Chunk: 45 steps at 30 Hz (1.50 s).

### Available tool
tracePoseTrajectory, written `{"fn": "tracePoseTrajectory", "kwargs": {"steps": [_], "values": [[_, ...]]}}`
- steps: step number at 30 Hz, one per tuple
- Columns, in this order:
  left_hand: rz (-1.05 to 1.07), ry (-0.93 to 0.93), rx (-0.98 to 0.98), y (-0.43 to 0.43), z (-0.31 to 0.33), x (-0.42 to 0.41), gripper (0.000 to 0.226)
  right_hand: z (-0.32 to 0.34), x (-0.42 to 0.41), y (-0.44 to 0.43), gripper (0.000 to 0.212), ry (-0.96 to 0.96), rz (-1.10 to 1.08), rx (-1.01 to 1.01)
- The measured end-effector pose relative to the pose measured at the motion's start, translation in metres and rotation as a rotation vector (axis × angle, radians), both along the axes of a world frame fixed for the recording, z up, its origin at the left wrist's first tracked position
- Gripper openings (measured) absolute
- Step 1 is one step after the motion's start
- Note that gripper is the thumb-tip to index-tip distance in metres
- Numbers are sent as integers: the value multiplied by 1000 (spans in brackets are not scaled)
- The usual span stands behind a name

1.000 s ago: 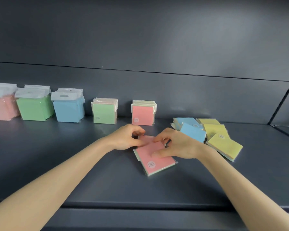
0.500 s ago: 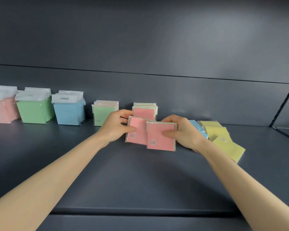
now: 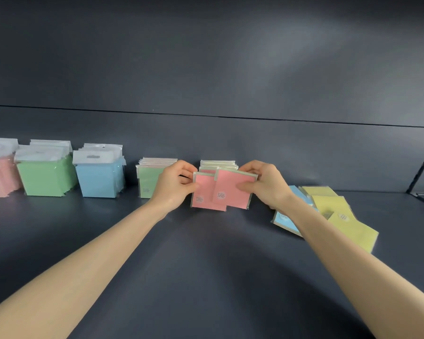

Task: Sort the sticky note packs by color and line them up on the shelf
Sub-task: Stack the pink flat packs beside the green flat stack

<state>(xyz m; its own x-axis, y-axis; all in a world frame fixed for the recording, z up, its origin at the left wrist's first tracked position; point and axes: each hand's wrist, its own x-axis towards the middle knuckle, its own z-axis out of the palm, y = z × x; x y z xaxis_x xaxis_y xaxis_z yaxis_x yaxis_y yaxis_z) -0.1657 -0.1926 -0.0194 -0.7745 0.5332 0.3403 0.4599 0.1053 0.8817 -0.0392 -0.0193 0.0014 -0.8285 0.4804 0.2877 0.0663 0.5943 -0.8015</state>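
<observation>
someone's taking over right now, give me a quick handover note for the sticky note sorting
Left hand holds a pink pack upright. Right hand holds a second pink pack overlapping it, just in front of the standing pink row.
Done: green row stands beside the pink one. Tabbed packs in pink, green and blue stand at far left.
Left: seat both held packs in their row, then sort the loose blue packs and yellow packs lying at right.
</observation>
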Motion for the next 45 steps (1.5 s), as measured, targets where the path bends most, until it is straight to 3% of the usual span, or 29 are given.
{"fn": "tracePoseTrajectory", "kwargs": {"steps": [3,9,13,15,20,27,30,33,37,45], "values": [[-31,2,7,5,-6,0,31,-3,-8,-1,23,-18,-35,107],[-79,110,-111,9,-22,0,67,-18,-19,-6,41,26,-75,207],[-29,147,-137,13,-29,2,82,-21,-20,-3,69,-133,-98,324],[-46,143,-190,15,-32,2,91,-17,-19,2,72,-208,-94,331],[-87,223,-269,16,-34,-3,68,-16,-22,4,58,-143,-47,373],[-14,289,-322,21,-37,-10,55,-16,-30,2,64,-183,-49,529],[-4,292,-346,21,-36,-13,74,-14,-30,4,70,-226,-63,568],[-71,252,-353,21,-31,-13,91,-13,-31,3,64,-291,-45,466],[-119,226,-376,22,-25,-9,92,-16,-34,-2,77,-342,1,434],[-154,228,-354,20,-17,-9,89,-11,-36,-1,75,-344,37,424]]}}
